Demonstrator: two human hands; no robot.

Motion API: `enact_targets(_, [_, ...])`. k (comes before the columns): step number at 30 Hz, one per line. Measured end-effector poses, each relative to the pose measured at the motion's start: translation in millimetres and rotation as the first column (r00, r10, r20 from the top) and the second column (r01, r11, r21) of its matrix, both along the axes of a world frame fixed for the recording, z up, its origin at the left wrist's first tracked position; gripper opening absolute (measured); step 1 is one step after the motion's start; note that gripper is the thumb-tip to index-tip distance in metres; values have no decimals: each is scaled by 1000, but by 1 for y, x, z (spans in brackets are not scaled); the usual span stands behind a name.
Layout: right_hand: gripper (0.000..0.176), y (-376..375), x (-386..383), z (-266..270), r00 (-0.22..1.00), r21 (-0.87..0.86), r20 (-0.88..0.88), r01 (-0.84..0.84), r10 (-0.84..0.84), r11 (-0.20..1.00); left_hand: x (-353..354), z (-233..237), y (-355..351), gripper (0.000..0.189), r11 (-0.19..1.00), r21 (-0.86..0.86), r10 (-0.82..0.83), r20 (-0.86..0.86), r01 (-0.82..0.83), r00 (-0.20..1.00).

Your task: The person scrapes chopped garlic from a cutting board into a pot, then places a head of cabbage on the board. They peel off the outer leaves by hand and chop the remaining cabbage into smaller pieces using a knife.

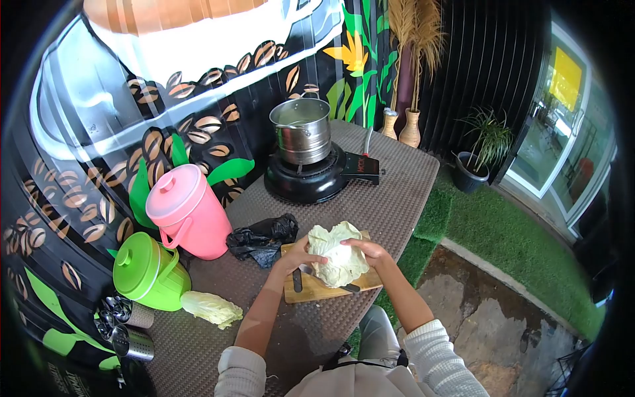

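Observation:
Pale cabbage leaves (340, 259) are held between my two hands above a wooden cutting board (307, 293). My left hand (299, 256) grips their left edge, thumb on top. On the right side, my right hand (368, 251) pinches them with the thumb over the surface. A knife with a dark handle (297, 280) lies on the board, partly hidden beneath the leaves. Behind my left hand sits a crumpled black plastic bag (264, 239). Another piece of napa cabbage (211, 309) rests on the table to the left.
A steel pot (303, 135) stands on a black portable gas stove (304, 178) at the back. Pink (188, 212) and green lidded jugs (149, 274) line the wall side, near metal utensil holders (132, 342). The brown woven table (390, 192) ends close to my right arm.

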State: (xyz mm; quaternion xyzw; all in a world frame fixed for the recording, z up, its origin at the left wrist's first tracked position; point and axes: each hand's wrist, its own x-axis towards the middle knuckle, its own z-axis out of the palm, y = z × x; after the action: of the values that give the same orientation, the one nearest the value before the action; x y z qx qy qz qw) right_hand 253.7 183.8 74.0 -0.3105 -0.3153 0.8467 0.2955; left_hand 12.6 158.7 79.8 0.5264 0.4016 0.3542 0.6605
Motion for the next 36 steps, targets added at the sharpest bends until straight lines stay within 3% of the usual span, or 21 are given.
enact_targets(3, [43, 14, 1, 0, 997, -3, 73, -28, 28, 1000, -1, 2, 6, 68, 998, 48, -46, 40, 44, 998])
enact_targets(5, [42, 22, 4, -1, 990, 9, 132, -57, 56, 998, 0, 3, 5, 62, 993, 115, 12, 49, -18, 999])
enact_targets(8, [47, 24, 15, -4, 991, -3, -119, 54, -54, 999, 1, -6, 4, 58, 975, 166, 140, 66, -149, 988])
enact_targets(9, [47, 20, 17, -10, 991, -2, -119, 55, -55, 998, 3, -7, 2, 58, 975, 166, 139, 67, -149, 988])
enact_targets(11, [44, 6, 22, -32, 915, -66, -356, 177, -189, 982, 11, -8, -3, 56, 948, 198, 238, 72, -248, 969])
enact_targets(12, [43, 0, 21, -55, 885, -81, -384, 252, -264, 964, 16, -9, -6, 56, 949, 196, 237, 76, -247, 969])
enact_targets(15, [45, -18, 14, -53, 831, -80, -434, 348, -346, 934, 28, -18, -7, 55, 883, 295, 361, 70, -365, 930])
enact_targets(16, [59, -17, 14, -48, 806, -145, -457, 350, -376, 926, 30, -23, -3, 55, 866, 339, 366, 72, -368, 928])
enact_targets(17, [59, -16, 14, -43, 806, -146, -457, 350, -377, 925, 31, -27, -1, 55, 846, 384, 370, 75, -369, 926])
enact_targets(19, [76, -23, 9, -9, 825, 115, -144, 563, -547, 818, 31, -23, -4, 55, 848, 366, 394, 46, -383, 918])
enact_targets(20, [85, -27, 7, 9, 837, 139, -139, 545, -529, 827, 30, -20, -5, 55, 849, 347, 420, 16, -399, 908])
enact_targets(24, [84, -20, 0, -3, 851, 251, -140, 525, -506, 813, 10, -27, -8, 55, 883, 303, 351, 79, -358, 933])
enact_targets(26, [82, -17, -6, -20, 803, -6, -260, 553, -536, 833, 1, -26, -6, 56, 908, 264, 343, -20, -326, 939])
enact_targets(29, [85, -4, -5, -39, 806, -79, -321, 501, -498, 862, -3, -24, -2, 57, 923, 231, 322, -22, -308, 947])
enact_targets(36, [84, -5, -2, -18, 841, 81, -305, 491, -448, 867, 11, -8, -11, 58, 879, 331, 397, -115, -342, 910])
